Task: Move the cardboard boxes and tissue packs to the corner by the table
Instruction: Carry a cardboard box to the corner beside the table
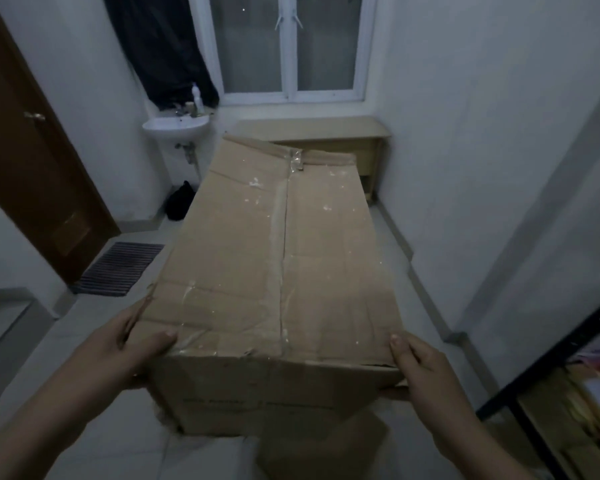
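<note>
A large brown cardboard box fills the middle of the view, long side pointing away from me, its taped top flaps scuffed and dented. My left hand grips its near left corner, thumb on top. My right hand holds the near right corner, thumb on the lid. The box is lifted off the floor. Below it, part of a second cardboard box lies on the floor. A low pale wooden table stands under the window at the far wall. No tissue packs are visible.
A white sink hangs at the far left, a black bag beneath it. A brown door and a striped mat lie left. A black shelf with papers stands right. Pale tiled floor runs toward the table.
</note>
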